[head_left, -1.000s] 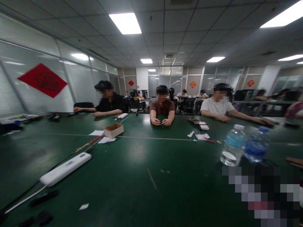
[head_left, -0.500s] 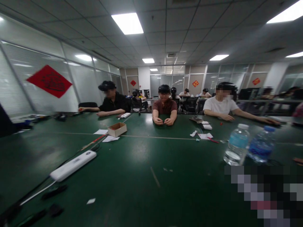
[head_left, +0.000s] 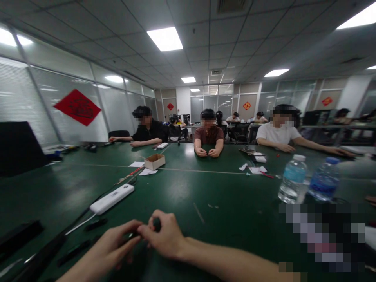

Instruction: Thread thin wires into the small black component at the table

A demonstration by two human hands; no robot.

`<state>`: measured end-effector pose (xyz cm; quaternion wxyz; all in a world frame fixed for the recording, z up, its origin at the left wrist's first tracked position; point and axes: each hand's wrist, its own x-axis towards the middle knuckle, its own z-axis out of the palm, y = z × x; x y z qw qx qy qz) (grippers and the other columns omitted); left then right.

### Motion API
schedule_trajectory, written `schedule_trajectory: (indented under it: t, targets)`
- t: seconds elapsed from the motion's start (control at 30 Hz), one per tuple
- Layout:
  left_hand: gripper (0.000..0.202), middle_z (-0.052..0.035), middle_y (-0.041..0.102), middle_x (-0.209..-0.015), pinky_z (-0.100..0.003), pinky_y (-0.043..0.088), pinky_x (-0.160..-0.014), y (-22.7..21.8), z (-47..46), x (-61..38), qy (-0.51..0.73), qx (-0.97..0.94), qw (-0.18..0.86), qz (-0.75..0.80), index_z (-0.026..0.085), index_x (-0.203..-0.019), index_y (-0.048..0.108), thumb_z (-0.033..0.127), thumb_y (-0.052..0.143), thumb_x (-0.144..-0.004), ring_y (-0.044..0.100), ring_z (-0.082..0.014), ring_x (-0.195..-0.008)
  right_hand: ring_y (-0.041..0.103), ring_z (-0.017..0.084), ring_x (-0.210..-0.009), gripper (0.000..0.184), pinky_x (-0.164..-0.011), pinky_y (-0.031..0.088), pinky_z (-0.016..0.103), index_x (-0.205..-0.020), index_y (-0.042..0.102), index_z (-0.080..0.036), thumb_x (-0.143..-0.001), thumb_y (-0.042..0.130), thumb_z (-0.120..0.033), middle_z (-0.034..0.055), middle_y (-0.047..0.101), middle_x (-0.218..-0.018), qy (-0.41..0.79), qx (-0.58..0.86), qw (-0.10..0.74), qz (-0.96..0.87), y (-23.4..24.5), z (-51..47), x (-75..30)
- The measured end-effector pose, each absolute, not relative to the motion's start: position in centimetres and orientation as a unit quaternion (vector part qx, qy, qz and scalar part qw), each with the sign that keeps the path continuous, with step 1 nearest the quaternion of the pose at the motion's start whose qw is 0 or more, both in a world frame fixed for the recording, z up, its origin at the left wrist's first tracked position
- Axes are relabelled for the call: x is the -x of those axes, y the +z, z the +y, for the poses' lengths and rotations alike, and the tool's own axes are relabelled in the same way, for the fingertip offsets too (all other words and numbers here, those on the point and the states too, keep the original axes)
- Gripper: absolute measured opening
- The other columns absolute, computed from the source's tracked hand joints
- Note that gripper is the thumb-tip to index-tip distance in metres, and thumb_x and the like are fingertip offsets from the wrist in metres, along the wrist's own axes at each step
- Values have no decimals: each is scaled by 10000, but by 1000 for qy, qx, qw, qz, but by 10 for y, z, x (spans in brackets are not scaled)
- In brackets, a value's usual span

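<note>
Left hand [head_left: 101, 246] and right hand [head_left: 166, 235] raised into view around a small dark rounded object [head_left: 157, 224]

Both hands have been lifted in from the bottom edge since the earlier frames, and the room has shifted slightly rightward in the picture.

Head view: the hands are held together, low and near the centre, above a dark green table [head_left: 179, 192]. The dark object is pinched at the right hand's fingertips, and most of it is hidden by them. The left hand's fingers are stretched across to meet the right hand, but whether the object is also gripped by the left hand cannot be told.

A long white plastic power strip [head_left: 111, 199] is lying just beyond the hands, and slim black bars [head_left: 19, 235] are laid toward the left edge. Farther off, a small open cardboard box [head_left: 154, 161] is set on the table. A clear plastic water bottle [head_left: 293, 179] and a blue-tinted water bottle [head_left: 324, 180] are standing on the right, above a pixelated patch that hides whatever lies there. Across the table, a co-worker's hands [head_left: 207, 152] are held together in front of a brown shirt.

If the pinch were loosened, the small object could be dropped and lost against the dark table or among the black bars, and its details are easily masked by the crowded fingers
</note>
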<state>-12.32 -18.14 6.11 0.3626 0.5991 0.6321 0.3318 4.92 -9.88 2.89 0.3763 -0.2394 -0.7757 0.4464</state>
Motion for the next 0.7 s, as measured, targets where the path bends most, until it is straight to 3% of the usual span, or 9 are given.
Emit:
schedule_trajectory:
  t: [0.13, 0.37, 0.53, 0.7]
  targets:
    - [397, -103, 593, -1104, -243, 473, -443, 51, -108, 57, 344, -632, 478, 503, 191, -1105, 544, 463, 588, -819, 643, -189, -623, 487, 103, -557, 257, -523, 334, 205, -778, 508, -185, -881, 561, -415, -43, 512, -620, 247, 349, 394, -813, 25, -54, -152]
    - [406, -144, 553, -1181, -262, 522, -692, 11, -3, -47, 443, -538, 628, 346, 156, -1146, 515, 180, 674, -774, 648, -182, -832, 541, 147, -616, 126, -586, 379, 236, -944, 505, -193, -906, 513, -313, -5, 564, -709, 80, 468, 337, -813, 7, -30, -267]
    - [310, -143, 562, -1180, -262, 528, -726, -7, 28, -66, 457, -523, 647, 316, 147, -1107, 545, 228, 651, -827, 635, -170, -856, 570, 165, -722, 164, -625, 407, 252, -1026, 490, -207, -928, 488, -338, 30, 591, -902, 25, 484, 324, -812, 3, -28, -272]
    - [341, -124, 572, -1171, -213, 497, -613, -7, 31, -52, 458, -522, 645, 319, 180, -1152, 540, 319, 626, -853, 619, -143, -778, 582, 172, -799, 187, -670, 438, 266, -1075, 507, -211, -964, 454, -351, 42, 583, -975, 19, 477, 291, -829, 4, -7, -269]
